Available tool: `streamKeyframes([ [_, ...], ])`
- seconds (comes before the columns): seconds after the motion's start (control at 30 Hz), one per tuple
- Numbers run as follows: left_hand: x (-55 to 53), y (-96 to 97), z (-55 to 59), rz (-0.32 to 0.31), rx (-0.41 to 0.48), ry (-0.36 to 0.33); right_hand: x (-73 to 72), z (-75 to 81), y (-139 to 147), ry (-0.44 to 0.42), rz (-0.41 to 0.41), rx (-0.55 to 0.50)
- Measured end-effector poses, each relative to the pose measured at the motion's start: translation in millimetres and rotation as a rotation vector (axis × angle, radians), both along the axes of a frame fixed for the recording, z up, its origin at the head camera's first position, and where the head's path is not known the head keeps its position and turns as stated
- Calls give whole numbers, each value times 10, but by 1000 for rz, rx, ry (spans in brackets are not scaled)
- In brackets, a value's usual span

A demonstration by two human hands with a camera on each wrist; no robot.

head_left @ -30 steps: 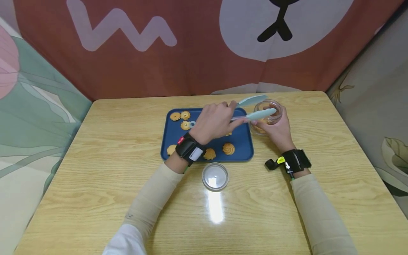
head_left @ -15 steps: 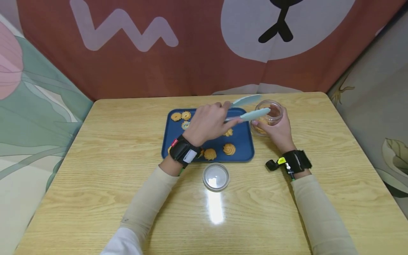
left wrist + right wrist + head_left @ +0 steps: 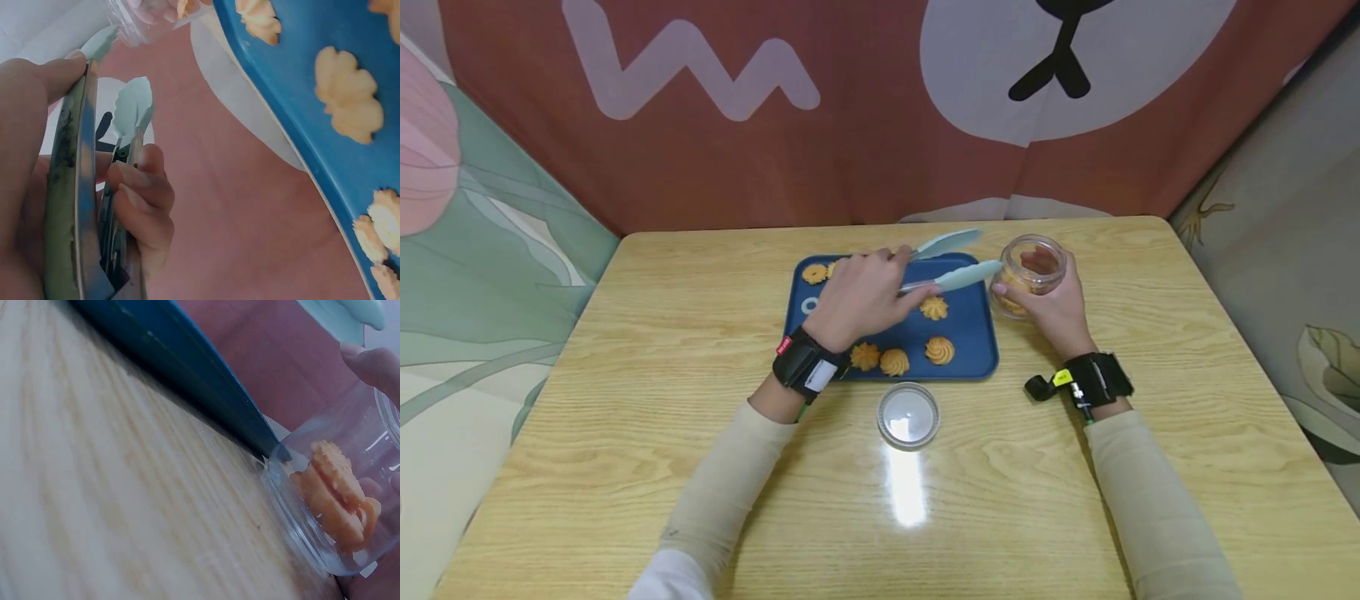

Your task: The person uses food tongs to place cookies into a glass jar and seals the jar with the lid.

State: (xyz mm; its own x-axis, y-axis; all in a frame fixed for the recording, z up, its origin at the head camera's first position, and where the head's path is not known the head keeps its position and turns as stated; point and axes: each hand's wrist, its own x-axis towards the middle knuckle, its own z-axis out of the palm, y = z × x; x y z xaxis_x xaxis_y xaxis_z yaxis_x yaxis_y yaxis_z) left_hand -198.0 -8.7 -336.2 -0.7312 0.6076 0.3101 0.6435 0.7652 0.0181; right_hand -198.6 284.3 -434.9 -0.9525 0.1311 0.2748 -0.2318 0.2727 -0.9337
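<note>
A reddish-brown backdrop (image 3: 850, 167) printed with a pale zigzag (image 3: 679, 40) and part of a pale muzzle (image 3: 970, 83) hangs behind a wood-grain bench (image 3: 662, 350), with a leafy green hanging (image 3: 512, 250) at the left side. On the bench, toward its far edge, lies a blue tray (image 3: 973, 329) with fluted golden cookies (image 3: 939, 351) spread over it, some of them hidden by the arm above.

The left hand (image 3: 865, 300) is over the tray, its grip closed around a pair of tongs (image 3: 967, 275), thumb on one arm and fingers on the other. The pale blue-green tips of the tongs are apart and point toward the jar (image 3: 1017, 246), the nearer tip close to its rim in the head view.

The clear jar is just beside the tray's right edge, its mouth uncovered. The right hand (image 3: 1060, 304) has its grip clamped round the jar's side, and more cookies (image 3: 337, 500) lie in the bottom of it.

A round lid (image 3: 908, 415) with a silvery rim rests in front of the tray. Tan sleeves (image 3: 722, 483) cover both forearms, and each wrist wears a black strap (image 3: 811, 362).
</note>
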Motion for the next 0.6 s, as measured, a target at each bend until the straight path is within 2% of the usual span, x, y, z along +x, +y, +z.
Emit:
streamKeyframes([
  [0.13, 6, -72, -37, 11, 3, -18, 3, 6, -11, 5, 6, 0],
  [0.3, 11, -133, -111, 4, -4, -46, 84, 139, -90, 3, 15, -9],
  [0.6, 26, -216, -219, -8, -43, -43, 135, 257, -149, -6, 19, -2],
])
